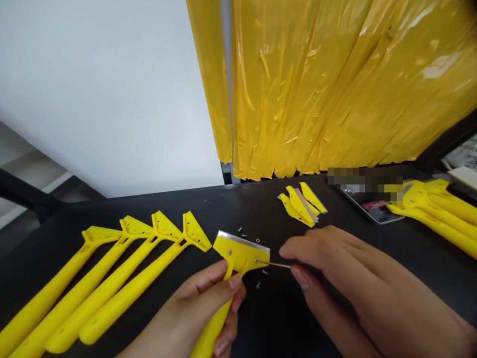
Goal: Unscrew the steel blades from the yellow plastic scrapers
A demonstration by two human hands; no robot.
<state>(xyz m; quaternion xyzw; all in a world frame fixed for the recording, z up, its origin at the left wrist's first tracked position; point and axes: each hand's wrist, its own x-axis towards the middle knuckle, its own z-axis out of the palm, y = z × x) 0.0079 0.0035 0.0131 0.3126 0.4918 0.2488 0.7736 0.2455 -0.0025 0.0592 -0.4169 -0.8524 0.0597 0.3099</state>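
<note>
My left hand is wrapped around the neck of a yellow scraper, its head tilted up and away from me. A metal blade edge runs along the top of that head, and two screws sit in its face. At the right-hand screw rests one end of a thin metal hex key. The other end reaches the thumb of my right hand, whose curled fingers hide part of the key. Around the scraper head, several small loose screws and a nut lie on the black table.
Several yellow scraper handles lie in a row at left. Yellow cover pieces with blades rest behind my right hand. A phone and a pile of yellow scrapers are at right. A yellow plastic curtain hangs behind the table.
</note>
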